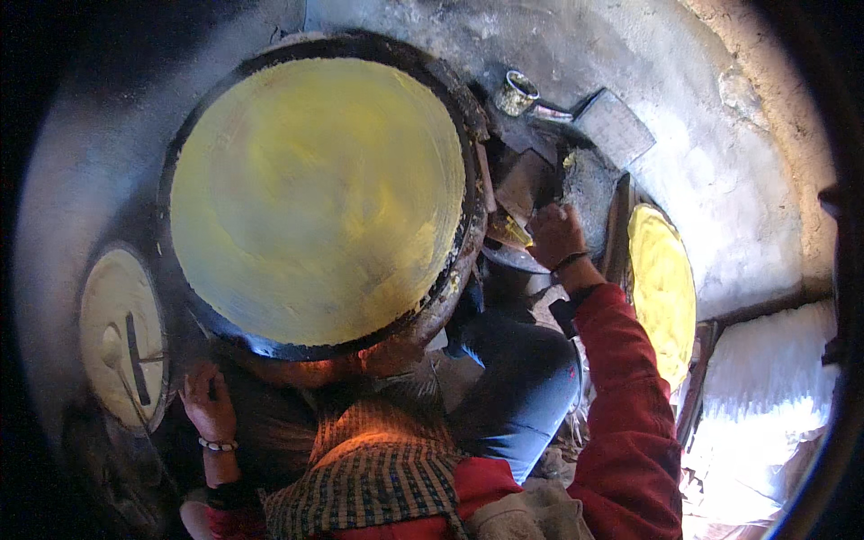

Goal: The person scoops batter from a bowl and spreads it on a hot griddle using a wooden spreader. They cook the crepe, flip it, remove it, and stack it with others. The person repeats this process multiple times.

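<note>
A large round griddle (273,347) with a dark rim stands before me, its surface covered by a thin yellowish layer of batter (317,202). My right hand (557,236) is curled beside a dark flat piece (526,185) and a yellow-smeared thing over a pan, right of the griddle; whether it grips anything is unclear. Below the griddle's left edge, my left hand (209,398) is empty with fingers loosely apart. Left of it, a round vessel (101,290) of pale batter has a ladle (113,341) and a dark flat strip (137,364) lying across it.
Several yellow flatbreads (661,290) seem stacked at the right, beside a dark board. A metal cup (518,93) and a grey slab (614,128) lie near the wall at the back right. Orange firelight glows beneath the griddle's front edge.
</note>
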Demonstrator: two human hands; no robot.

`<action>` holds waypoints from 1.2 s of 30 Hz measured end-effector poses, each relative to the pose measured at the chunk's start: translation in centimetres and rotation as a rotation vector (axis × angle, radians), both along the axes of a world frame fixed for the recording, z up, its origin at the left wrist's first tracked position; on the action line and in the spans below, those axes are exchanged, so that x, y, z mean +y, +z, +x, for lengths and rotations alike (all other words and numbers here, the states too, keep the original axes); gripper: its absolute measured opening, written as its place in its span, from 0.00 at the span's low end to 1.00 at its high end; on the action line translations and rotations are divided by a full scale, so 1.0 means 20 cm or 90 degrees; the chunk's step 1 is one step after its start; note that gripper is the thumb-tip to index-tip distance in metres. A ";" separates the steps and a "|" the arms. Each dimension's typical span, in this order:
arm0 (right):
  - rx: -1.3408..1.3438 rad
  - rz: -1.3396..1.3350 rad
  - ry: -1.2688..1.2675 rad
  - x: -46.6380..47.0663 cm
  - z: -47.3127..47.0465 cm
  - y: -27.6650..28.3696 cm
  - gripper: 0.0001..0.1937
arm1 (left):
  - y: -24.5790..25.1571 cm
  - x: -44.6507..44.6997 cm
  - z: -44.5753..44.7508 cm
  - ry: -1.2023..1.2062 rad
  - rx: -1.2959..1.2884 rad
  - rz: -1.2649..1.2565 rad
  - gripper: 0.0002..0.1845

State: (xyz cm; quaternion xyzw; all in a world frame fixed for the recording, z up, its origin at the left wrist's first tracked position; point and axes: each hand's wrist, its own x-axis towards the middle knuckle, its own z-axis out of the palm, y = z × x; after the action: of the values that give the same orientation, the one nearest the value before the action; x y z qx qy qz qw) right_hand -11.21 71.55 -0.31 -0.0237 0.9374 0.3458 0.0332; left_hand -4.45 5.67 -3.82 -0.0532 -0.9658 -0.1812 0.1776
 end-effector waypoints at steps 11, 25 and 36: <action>0.285 -0.142 0.117 -0.21 0.11 0.31 0.05 | 0.17 0.17 0.04 -0.095 0.019 0.151 0.09; 0.030 -0.641 0.577 -1.25 0.86 0.43 0.13 | 0.54 1.09 0.13 -0.174 -0.698 1.270 0.22; -0.055 -1.499 -0.072 -1.60 0.73 0.26 0.10 | 0.62 1.06 0.18 -0.379 -0.316 0.956 0.19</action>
State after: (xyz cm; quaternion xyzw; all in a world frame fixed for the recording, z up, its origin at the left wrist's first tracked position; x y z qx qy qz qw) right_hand 3.47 39.65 4.98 -0.0101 0.6767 -0.7352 0.0378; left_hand -0.79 26.90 8.56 -0.1318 -0.5459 -0.8205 -0.1068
